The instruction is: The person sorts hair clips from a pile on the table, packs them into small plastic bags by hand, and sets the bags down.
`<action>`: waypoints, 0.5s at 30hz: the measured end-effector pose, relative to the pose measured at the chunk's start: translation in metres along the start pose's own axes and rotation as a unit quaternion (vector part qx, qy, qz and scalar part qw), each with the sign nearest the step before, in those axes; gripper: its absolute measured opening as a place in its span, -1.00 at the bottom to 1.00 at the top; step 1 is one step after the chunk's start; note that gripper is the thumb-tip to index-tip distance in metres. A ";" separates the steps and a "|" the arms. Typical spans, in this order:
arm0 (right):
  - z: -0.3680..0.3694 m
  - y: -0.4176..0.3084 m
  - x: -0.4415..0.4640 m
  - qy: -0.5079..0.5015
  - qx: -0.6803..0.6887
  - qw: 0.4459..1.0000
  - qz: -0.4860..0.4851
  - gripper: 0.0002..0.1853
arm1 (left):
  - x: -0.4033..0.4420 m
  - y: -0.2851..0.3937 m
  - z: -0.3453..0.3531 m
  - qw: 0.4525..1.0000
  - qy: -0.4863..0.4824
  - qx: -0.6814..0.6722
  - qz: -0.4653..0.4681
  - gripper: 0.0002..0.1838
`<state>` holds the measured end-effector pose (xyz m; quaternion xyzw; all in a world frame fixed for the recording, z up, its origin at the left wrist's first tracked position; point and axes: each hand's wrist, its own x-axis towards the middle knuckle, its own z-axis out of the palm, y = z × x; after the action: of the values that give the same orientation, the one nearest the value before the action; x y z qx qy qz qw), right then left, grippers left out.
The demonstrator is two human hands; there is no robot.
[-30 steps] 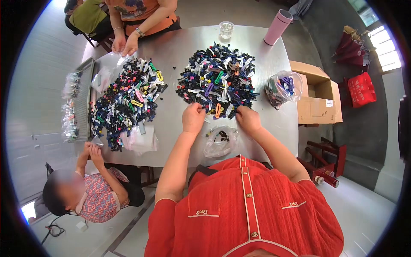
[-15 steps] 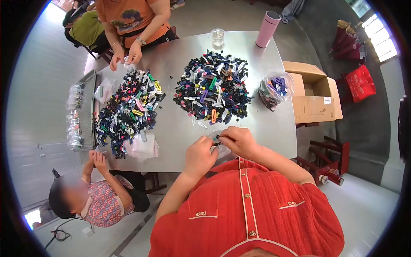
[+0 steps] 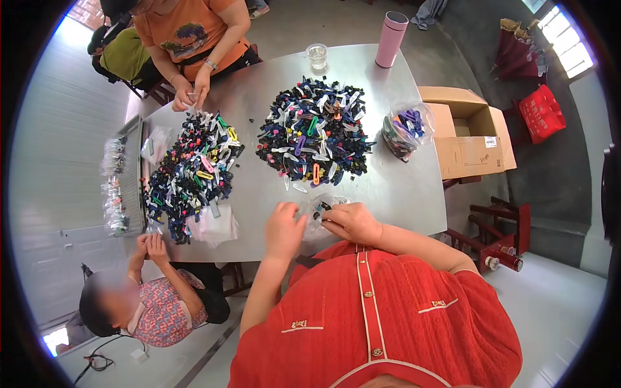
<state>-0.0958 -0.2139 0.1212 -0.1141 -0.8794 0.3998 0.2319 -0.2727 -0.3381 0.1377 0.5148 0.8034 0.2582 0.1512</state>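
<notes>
A clear plastic bag [image 3: 315, 229] with small dark pieces in it lies on the table in front of me. My left hand [image 3: 284, 229] is at its left side, fingers apart and with nothing visible in them. At the bag's right side, my right hand [image 3: 354, 224] has its fingers bent together over the dark pieces; what they pinch is too small to make out. Just beyond the bag is a large pile of hair clips [image 3: 317, 132], mostly dark, with some white, purple, green and orange ones.
A second clip pile [image 3: 194, 171] lies to the left, beside flat plastic bags [image 3: 217, 227] and a tray [image 3: 134, 174]. Right of centre stand a filled bag [image 3: 407, 132], pink bottle [image 3: 392, 40] and glass [image 3: 317, 57]. Two people sit at the table; a cardboard box [image 3: 469, 155] is beyond its right edge.
My left hand has moved left, away from my right hand, and its fingers have come apart. The bag between them now shows more fully. My view has shifted slightly.
</notes>
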 end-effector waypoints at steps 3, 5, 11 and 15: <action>-0.007 0.007 -0.002 0.010 -0.059 0.995 0.082 -0.80 | -0.001 -0.015 -0.008 0.997 0.006 -0.037 -0.065 -0.76; 0.004 0.051 -0.011 0.086 -0.061 0.987 0.125 -0.80 | -0.005 -0.020 -0.007 0.993 0.005 -0.070 -0.096 -0.77; 0.010 0.116 -0.011 0.059 -0.173 0.960 0.213 -0.78 | -0.004 -0.026 -0.002 0.991 -0.015 -0.099 -0.085 -0.76; 0.018 0.132 0.006 0.044 -0.188 0.961 0.199 -0.85 | 0.004 -0.027 -0.002 0.991 -0.023 -0.096 -0.086 -0.76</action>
<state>-0.1076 -0.1368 0.0128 -0.3459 -0.8870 0.2605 0.1602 -0.2957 -0.3445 0.1243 0.4329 0.8124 0.3085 0.2398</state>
